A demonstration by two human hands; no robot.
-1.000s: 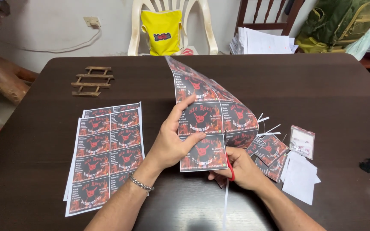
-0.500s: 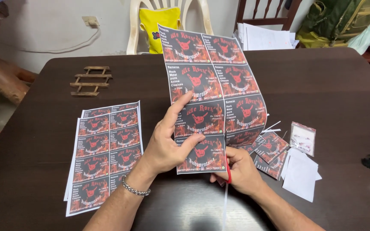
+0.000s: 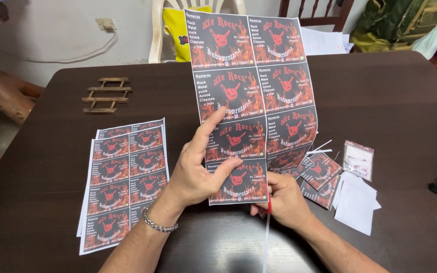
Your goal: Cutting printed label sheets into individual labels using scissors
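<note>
Grip: your left hand [image 3: 198, 172] is pinching the lower left edge of the printed card sheet [image 3: 251, 96], thumb in front, holding it upright. Your right hand [image 3: 284, 197] is closing around red-handled scissors [image 3: 268, 207] at the sheet's bottom edge; the blades are hidden. A thin paper strip [image 3: 266, 242] is hanging below. Left of your grip: a stack of uncut sheets [image 3: 122, 177] is lying on the dark table [image 3: 390, 91]. Right: cut cards [image 3: 319, 177], a small clear bag [image 3: 358, 159].
</note>
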